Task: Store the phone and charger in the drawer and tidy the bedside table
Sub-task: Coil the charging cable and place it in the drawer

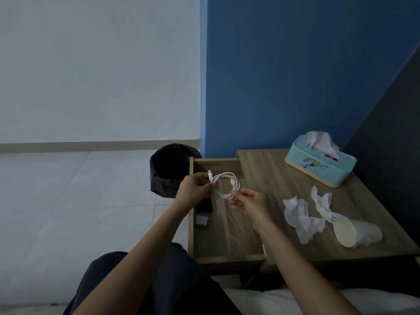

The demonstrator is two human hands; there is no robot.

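fingers: left hand [195, 189] pinches one side of the coiled white cable [226, 185]; right hand [250, 203] pinches the other side with thumb and forefinger, other fingers loosely spread.
cable: neat loop, one plug end sticking up by the left fingers, held just above the open drawer [227, 233].
writing: tissue box [318, 165] carries a cartoon print; lettering too small to read.
in the drawer: dark phone [204, 206], partly hidden by the left hand; grey charger plug [203, 222] just beside it.
table top [272, 178]: two crumpled tissues [302, 220]; paper cup [359, 233] on its side.
floor: bin [172, 169] with black liner beside the drawer.
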